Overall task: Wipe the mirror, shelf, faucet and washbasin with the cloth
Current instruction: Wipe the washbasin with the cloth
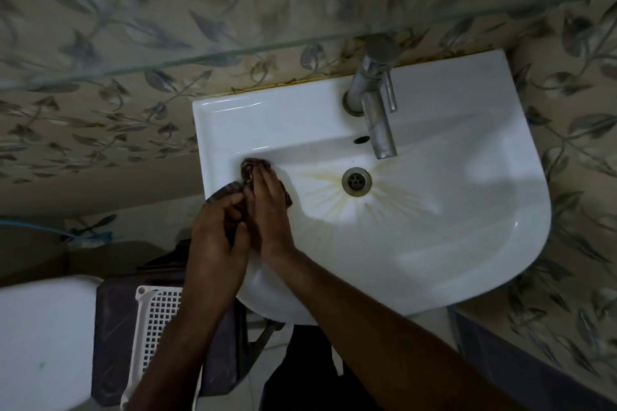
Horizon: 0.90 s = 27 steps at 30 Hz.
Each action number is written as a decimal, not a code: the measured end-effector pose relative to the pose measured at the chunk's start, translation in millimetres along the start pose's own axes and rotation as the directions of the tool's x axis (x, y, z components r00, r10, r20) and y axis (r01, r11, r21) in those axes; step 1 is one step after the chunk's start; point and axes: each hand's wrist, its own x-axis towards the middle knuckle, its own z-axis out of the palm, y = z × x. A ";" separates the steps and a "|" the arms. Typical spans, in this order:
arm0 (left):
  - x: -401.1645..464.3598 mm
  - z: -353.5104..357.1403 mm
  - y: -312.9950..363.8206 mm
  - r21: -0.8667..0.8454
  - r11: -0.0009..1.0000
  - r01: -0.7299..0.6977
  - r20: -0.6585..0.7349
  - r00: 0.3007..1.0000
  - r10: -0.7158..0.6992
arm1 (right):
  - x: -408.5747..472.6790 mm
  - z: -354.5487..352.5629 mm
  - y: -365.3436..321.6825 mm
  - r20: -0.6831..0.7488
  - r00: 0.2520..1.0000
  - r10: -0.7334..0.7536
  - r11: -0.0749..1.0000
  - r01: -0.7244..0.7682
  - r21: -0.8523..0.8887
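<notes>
cloth [251, 167] under right hand [269, 207] (fingers flat), left hand [217, 233] gripping end

Most of the cloth [248, 170] is hidden under the 2 hands, the right hand [268, 207] covering its middle. The toilet [43, 337] is cut by the left edge. The glass shelf [200, 58] edge blurs.

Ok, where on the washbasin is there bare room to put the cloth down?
Bare: the back ledge left of the faucet, and the bowl right of the drain out to the washbasin rim. Crowded: the bowl's left edge, where both hands, left and right, work the cloth.
</notes>
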 end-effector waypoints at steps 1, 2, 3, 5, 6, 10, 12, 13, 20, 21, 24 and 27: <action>1.6 3.0 3.1 -0.001 1.000 -0.002 0.014 1.000 0.002 | 1.9 0.2 7.0 -0.023 1.000 -0.010 1.000 0.010 -0.007; 3.4 5.9 5.8 0.002 1.000 -0.002 0.036 0.999 0.002 | -0.7 -2.0 11.1 -0.033 0.999 -0.034 0.999 0.033 -0.019; 5.4 8.7 7.7 0.006 1.000 -0.003 0.059 0.998 0.003 | -4.4 -3.2 15.8 -0.035 0.996 -0.077 0.997 0.076 -0.024; 11.2 13.0 8.8 0.028 1.000 -0.007 0.093 0.996 0.005 | -14.6 -8.9 17.3 -0.002 0.988 -0.153 0.988 0.153 0.027; 14.7 14.5 8.6 0.042 0.999 -0.017 0.101 0.995 0.013 | -16.3 -9.6 21.3 0.021 0.978 -0.206 0.978 0.206 0.028; 26.1 23.2 8.8 0.071 0.997 -0.040 0.131 0.991 0.031 | 8.3 -17.8 50.3 0.002 0.955 -0.297 0.930 0.290 -0.227; 27.7 26.6 10.6 0.068 0.997 -0.045 0.146 0.989 0.035 | 17.0 -33.4 59.8 -0.092 0.964 -0.248 0.911 0.200 -0.361; 26.6 27.5 11.2 0.061 0.997 -0.051 0.152 0.988 0.041 | 20.4 -38.8 68.6 -0.112 0.966 -0.235 0.879 0.162 -0.449; 23.9 28.7 10.7 0.057 0.997 -0.051 0.163 0.986 0.041 | 17.4 -25.2 57.3 -0.137 0.988 0.067 0.944 -0.107 -0.313; 24.4 29.0 9.9 0.067 0.996 -0.054 0.172 0.984 0.041 | 7.8 -20.6 44.5 -0.098 0.994 -0.040 0.968 0.014 -0.251; 23.6 28.9 8.8 0.087 0.994 -0.060 0.184 0.982 0.043 | -12.5 -22.2 22.6 -0.116 0.981 -0.156 0.983 0.166 0.078; 23.6 30.5 10.2 0.070 0.996 -0.052 0.170 0.985 0.040 | 11.2 -27.9 17.2 -0.155 0.978 0.142 0.939 -0.083 0.333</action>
